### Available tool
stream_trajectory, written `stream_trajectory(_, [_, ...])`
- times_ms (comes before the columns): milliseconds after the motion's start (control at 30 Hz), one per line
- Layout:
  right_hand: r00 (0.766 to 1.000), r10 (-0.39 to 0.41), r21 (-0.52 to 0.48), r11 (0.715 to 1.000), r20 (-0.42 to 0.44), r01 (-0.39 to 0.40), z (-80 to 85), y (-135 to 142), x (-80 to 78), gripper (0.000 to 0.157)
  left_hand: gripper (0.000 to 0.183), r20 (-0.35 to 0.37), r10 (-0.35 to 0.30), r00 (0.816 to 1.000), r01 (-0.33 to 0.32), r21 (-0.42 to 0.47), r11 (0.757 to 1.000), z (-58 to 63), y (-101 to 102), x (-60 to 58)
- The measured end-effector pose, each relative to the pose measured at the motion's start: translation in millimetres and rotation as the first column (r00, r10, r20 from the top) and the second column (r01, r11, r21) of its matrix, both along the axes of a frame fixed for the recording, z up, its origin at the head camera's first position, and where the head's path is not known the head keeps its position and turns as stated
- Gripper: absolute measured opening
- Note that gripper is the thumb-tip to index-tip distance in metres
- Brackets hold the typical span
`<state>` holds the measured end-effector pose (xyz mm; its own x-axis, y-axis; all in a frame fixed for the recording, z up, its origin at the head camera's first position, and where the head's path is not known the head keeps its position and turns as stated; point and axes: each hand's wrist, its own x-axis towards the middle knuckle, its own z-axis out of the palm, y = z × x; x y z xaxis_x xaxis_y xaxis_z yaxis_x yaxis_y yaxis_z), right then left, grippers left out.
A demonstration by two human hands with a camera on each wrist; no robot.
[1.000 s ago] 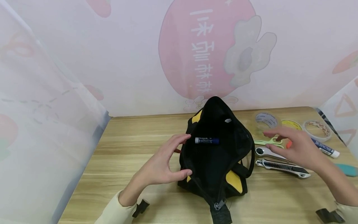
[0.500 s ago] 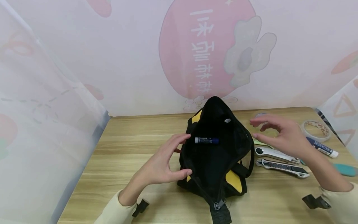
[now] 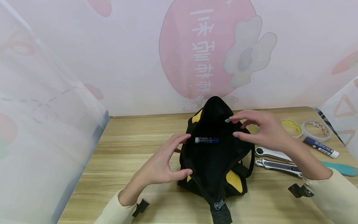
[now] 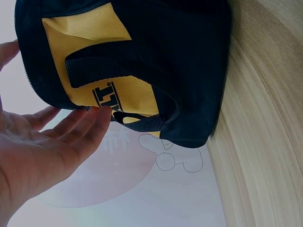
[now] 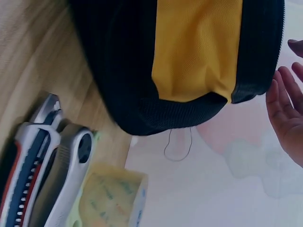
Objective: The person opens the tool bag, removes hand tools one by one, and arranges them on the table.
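A black and yellow tool bag (image 3: 212, 168) stands unzipped on the table, its mouth gaping upward. Inside it lies a glue stick (image 3: 207, 140) with a dark blue body and a white end. My left hand (image 3: 165, 163) is at the bag's left rim, fingers extended and thumb spread apart. In the left wrist view its fingertips (image 4: 106, 113) touch the yellow panel below the strap. Over the right rim hovers my right hand (image 3: 263, 129), its thumb and forefinger apart and nothing between them. The right wrist view has the right hand (image 5: 289, 106) beside the zipped edge.
Right of the bag lie two utility knives (image 3: 279, 166), a second glue stick (image 3: 321, 147) and a teal-handled tool (image 3: 342, 169). Behind them are a yellow tape roll (image 3: 292, 127) and a white one (image 3: 316, 130). Another tape roll (image 5: 113, 194) shows in the right wrist view. A printed curtain (image 3: 134, 62) hangs behind.
My right hand has moved left from above the tape rolls and scissors to the bag's right rim. The left hand, bag and glue stick inside have stayed put.
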<state>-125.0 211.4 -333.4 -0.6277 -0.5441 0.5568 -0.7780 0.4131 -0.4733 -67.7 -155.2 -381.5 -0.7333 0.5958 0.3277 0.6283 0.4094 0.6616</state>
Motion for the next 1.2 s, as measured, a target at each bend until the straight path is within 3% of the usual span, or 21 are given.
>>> stream_trajectory(200, [0.992, 0.035, 0.104, 0.993, 0.119, -0.048, 1.7, -16.2, -7.2, 0.051, 0.094, -0.004, 0.003, 1.000, -0.003, -0.002, 1.000, -0.4, -1.0, 0.7])
stream_trajectory(467, [0.964, -0.005, 0.231, 0.971, 0.266, -0.058, -6.6, -45.4, -15.1, 0.048, 0.095, -0.015, 0.002, 1.000, -0.002, 0.000, 1.000, -0.7, 0.8, 1.3])
stream_trajectory(767, [0.954, -0.005, 0.320, 0.942, 0.299, -0.095, -22.8, -63.9, -33.6, 0.047, 0.094, -0.015, -0.009, 1.000, 0.009, 0.003, 1.000, -0.4, 3.5, 1.3])
stream_trajectory(1033, [0.941, -0.048, 0.449, 0.886, 0.334, -0.114, -40.2, -74.3, -47.5, 0.047, 0.094, -0.013, -0.013, 1.000, 0.013, 0.007, 1.000, -1.2, 3.6, 1.2])
stream_trajectory(1200, [0.933, -0.078, 0.460, 0.882, 0.352, -0.100, -51.2, -75.9, -51.1, 0.047, 0.093, -0.019, -0.013, 1.000, 0.013, 0.008, 1.000, -1.2, 3.2, 1.1])
